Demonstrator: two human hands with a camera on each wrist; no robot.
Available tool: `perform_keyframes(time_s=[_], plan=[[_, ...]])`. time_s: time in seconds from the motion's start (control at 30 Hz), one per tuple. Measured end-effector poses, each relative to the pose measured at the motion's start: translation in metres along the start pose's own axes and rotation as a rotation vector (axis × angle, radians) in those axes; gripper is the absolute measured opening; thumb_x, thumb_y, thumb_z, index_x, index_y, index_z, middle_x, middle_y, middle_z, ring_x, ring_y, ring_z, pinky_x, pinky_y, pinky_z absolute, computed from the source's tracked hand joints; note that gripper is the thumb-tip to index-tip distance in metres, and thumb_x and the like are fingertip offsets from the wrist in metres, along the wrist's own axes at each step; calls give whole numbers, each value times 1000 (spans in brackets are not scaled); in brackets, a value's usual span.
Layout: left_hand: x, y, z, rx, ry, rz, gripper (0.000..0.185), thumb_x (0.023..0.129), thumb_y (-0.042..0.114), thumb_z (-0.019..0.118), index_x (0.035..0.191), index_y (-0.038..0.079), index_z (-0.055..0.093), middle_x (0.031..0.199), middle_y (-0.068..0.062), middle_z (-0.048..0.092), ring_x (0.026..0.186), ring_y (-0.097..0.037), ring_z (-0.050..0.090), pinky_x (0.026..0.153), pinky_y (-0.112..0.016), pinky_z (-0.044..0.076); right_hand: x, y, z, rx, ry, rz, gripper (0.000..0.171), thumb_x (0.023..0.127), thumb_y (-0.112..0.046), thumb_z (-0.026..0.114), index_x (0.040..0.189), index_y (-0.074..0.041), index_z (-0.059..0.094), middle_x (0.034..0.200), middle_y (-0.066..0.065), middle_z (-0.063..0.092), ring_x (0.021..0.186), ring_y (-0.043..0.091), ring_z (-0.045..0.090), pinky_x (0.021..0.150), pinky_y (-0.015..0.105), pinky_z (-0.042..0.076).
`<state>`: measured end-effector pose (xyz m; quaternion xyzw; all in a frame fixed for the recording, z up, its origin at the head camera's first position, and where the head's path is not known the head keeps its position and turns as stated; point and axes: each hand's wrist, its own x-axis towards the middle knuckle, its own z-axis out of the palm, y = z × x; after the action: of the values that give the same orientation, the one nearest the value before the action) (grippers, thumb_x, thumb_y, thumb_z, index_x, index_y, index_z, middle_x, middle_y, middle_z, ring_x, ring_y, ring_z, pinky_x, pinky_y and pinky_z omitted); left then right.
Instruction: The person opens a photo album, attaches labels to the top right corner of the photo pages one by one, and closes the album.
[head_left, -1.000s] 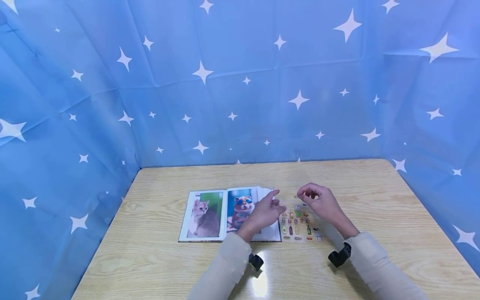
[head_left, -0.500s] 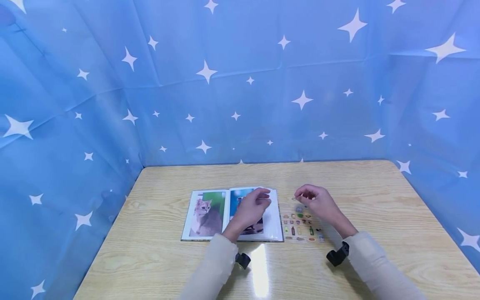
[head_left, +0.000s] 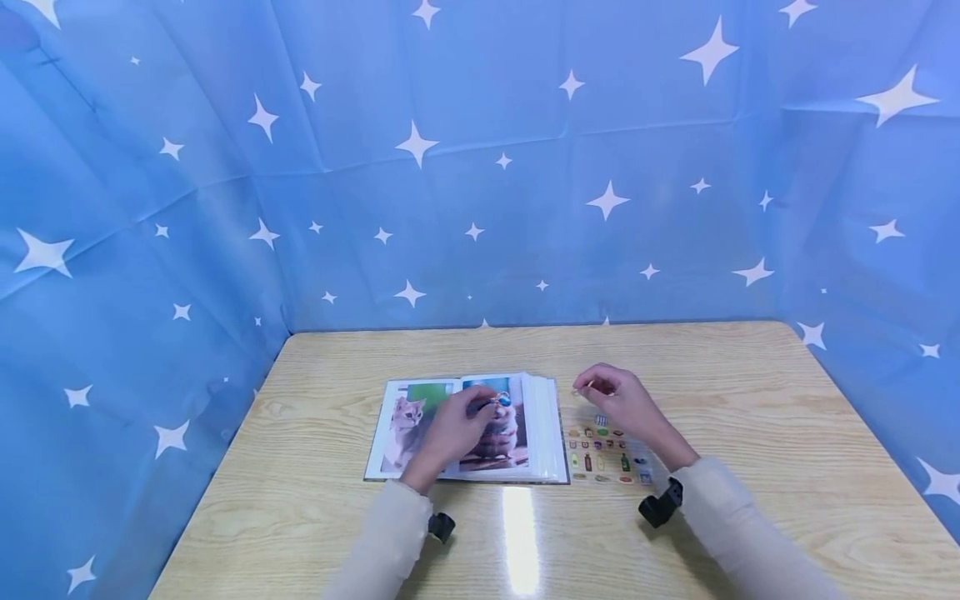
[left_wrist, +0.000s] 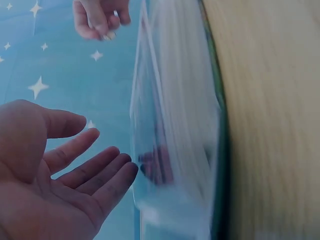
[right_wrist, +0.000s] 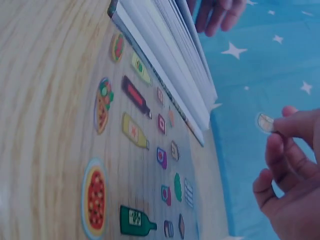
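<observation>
No letters, numbers or brand names legible in any view. Label marks only, all on printed bottles and jars of the clear sticker sheet (right_wrist: pixel 145 185), right wrist view. Yellow bottle (right_wrist: pixel 134 131): pale label, orange star-like mark. Green bottle (right_wrist: pixel 136 221): pale label, dark green pattern, detail unresolved. Dark bottle (right_wrist: pixel 136 96): red label, any lettering too small to tell. Pale yellow-green bottle (right_wrist: pixel 141 68): label bears a small green mark. Purple jar (right_wrist: pixel 161 157): small label mark, unreadable.

Cream long sleeves (head_left: pixel 738 512), black wrist cameras (head_left: pixel 658 509), black straps (head_left: pixel 676 492), bare hands (head_left: pixel 453 427)
</observation>
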<state>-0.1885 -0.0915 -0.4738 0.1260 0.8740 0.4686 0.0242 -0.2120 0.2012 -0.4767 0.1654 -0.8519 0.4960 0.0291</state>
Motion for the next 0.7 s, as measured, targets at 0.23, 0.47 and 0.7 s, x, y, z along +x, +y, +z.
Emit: perform_keyframes(time_s=[0.23, 0.47, 0.7], plan=[[-16, -28, -26, 124, 46, -31, 31, 99, 16, 59, 129, 8, 64, 130, -13, 63, 114, -32, 62, 96, -50, 50, 4, -3, 4, 28, -15, 3, 11, 95, 0, 62, 102, -3, 70, 96, 9, 68, 76, 32, 58, 60, 25, 47], [-30, -52, -45, 256, -7, -22, 39, 97, 12, 61, 134, 1, 59, 141, -23, 53, 134, -39, 46, 111, -54, 36, 8, -8, 9, 39, -38, -4, 12, 96, 1, 60, 103, -1, 69, 98, 13, 67, 78, 36, 58, 61, 26, 48], [-43, -59, -56, 343, -99, -60, 52, 98, 19, 59, 146, 1, 47, 156, -32, 26, 149, -47, 10, 118, -62, 13, 14, -16, 16, 26, -61, -3, 12, 94, 3, 61, 102, -1, 69, 99, 15, 67, 79, 28, 60, 64, 24, 49]])
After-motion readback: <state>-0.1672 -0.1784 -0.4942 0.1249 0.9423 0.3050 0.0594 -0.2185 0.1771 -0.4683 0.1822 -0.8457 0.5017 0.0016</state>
